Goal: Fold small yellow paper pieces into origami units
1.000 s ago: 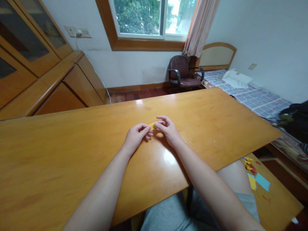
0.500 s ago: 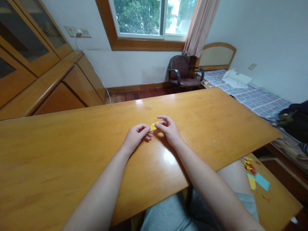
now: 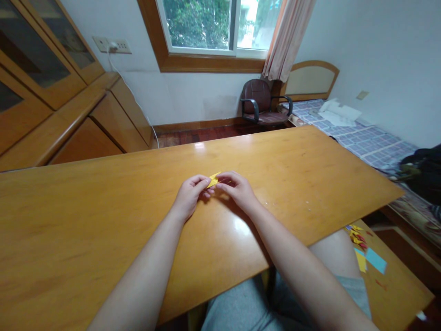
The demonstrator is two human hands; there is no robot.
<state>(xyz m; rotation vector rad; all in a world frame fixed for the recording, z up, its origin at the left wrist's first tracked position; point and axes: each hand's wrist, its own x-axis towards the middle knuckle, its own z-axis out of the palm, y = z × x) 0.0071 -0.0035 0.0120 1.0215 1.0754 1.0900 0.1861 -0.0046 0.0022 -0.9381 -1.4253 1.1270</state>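
Observation:
A small piece of folded yellow paper (image 3: 213,180) is held just above the middle of the table, with a pointed corner at its upper right. My left hand (image 3: 191,195) pinches its left end between thumb and fingers. At the right end, my right hand (image 3: 237,187) has its curled fingers and thumb about the paper's edge. Part of the fold is hidden by the fingers of both hands.
The wooden table (image 3: 103,216) spreads beneath both forearms. Lower right, a bench (image 3: 396,294) bears several yellow and red folded pieces (image 3: 357,238) and a light blue sheet (image 3: 376,261). An armchair (image 3: 260,103) and a bed (image 3: 375,142) stand beyond the table.
The yellow paper and both hands have shifted slightly left. More of the paper's pointed corner shows, and my right index finger has come down from its raised position.

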